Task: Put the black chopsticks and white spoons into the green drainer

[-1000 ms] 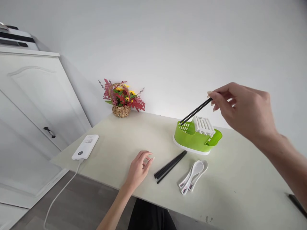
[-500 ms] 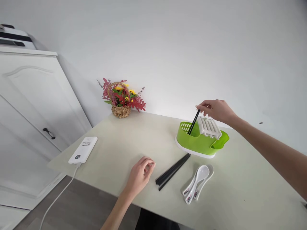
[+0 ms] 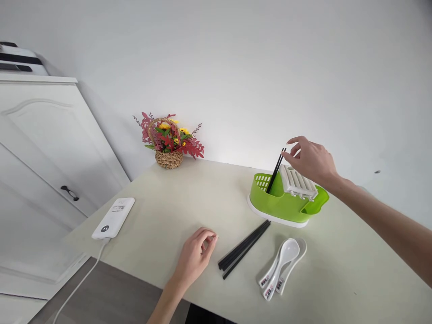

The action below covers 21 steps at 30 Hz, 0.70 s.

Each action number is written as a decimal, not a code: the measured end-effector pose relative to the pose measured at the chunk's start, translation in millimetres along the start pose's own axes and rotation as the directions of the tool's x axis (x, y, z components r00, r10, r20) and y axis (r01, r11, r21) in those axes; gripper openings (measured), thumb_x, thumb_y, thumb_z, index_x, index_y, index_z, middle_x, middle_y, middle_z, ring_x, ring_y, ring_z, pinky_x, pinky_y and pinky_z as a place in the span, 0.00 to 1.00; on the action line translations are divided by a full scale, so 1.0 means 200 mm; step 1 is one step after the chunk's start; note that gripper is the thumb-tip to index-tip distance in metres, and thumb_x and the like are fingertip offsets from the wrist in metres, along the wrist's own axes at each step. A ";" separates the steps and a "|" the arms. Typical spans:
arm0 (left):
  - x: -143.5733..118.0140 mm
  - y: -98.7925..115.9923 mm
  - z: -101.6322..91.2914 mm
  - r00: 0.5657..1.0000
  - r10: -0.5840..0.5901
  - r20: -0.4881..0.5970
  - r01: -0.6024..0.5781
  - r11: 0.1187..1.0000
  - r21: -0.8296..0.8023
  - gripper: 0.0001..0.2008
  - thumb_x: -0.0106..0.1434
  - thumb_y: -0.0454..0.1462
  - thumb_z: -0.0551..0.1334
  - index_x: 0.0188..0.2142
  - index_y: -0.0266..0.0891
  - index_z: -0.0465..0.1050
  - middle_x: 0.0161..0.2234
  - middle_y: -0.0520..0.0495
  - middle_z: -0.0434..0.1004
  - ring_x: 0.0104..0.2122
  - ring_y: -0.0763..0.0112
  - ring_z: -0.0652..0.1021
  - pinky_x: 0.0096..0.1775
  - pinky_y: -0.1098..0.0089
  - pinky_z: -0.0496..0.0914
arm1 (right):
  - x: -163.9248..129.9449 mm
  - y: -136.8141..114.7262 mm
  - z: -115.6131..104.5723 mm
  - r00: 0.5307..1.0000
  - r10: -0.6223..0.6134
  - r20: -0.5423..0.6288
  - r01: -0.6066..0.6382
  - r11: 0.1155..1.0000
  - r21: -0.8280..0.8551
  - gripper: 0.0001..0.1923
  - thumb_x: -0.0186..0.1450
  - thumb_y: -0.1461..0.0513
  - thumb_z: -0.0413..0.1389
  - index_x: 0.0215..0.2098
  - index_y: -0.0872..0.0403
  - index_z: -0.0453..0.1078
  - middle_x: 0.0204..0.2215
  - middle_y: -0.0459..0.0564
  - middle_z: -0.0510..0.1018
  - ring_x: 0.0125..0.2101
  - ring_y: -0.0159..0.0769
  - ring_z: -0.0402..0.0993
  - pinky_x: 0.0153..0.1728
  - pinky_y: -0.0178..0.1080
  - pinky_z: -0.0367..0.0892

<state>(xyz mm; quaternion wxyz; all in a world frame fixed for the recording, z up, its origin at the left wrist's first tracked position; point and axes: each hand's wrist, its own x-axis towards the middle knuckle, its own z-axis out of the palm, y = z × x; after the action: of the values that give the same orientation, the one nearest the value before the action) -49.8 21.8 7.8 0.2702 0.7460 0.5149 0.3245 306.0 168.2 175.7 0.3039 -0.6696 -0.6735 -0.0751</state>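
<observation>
My right hand [image 3: 308,157] is beside the top ends of two black chopsticks [image 3: 276,171], its thumb and fingers parted. The chopsticks stand tilted in the slotted left compartment of a green utensil holder [image 3: 270,204] with a white base. My left hand [image 3: 195,254] rests on the table, fingers curled in and fingertips near the thumb, with nothing visible in it. To its right lies a bundle of several black chopsticks [image 3: 245,247]. White spoons [image 3: 278,274] are stacked in front of the holder.
A wicker basket of artificial flowers [image 3: 168,159] stands by the wall. A white power bank [image 3: 114,218] with a cable [image 3: 81,281] lies at the table's left edge. Beyond it is a white cabinet [image 3: 43,148]. A white ribbed rack [image 3: 299,182] sits across the holder's middle.
My right hand has let go of the two chopsticks and moved slightly right, fingers spread. The chopsticks now lean in the holder on their own. My left hand stays on the table.
</observation>
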 end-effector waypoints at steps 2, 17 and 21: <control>0.00 0.00 0.00 1.000 -0.001 0.001 0.001 1.000 0.001 0.16 0.76 0.47 0.53 0.41 0.44 0.76 0.42 0.47 0.81 0.33 0.70 0.78 0.34 0.73 0.72 | -0.10 -0.06 -0.03 0.999 -0.052 -0.005 0.052 0.998 0.043 0.18 0.69 0.50 0.55 0.53 0.49 0.69 0.38 0.48 0.83 0.33 0.41 0.78 0.30 0.41 0.64; 0.00 0.02 0.00 0.997 0.044 0.070 -0.047 0.998 0.051 0.17 0.75 0.48 0.54 0.38 0.44 0.77 0.37 0.46 0.80 0.36 0.65 0.78 0.37 0.67 0.72 | -1.11 0.09 0.01 0.955 0.119 0.272 -0.243 0.840 0.485 0.21 0.70 0.43 0.54 0.50 0.48 0.70 0.28 0.47 0.79 0.24 0.35 0.74 0.27 0.39 0.71; 0.00 0.06 0.03 0.991 0.107 0.078 -0.114 0.989 0.095 0.14 0.74 0.46 0.56 0.37 0.43 0.76 0.35 0.46 0.80 0.37 0.63 0.79 0.44 0.63 0.72 | -1.36 0.25 0.11 0.885 0.311 0.346 -0.464 0.645 0.607 0.26 0.68 0.41 0.55 0.51 0.50 0.69 0.29 0.47 0.78 0.26 0.38 0.75 0.25 0.39 0.70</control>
<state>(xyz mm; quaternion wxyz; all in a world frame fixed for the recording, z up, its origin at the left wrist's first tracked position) -37.7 17.3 13.6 0.2330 0.7973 0.4780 0.2855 323.4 -49.0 3.9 0.4613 -0.6458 -0.5220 0.3126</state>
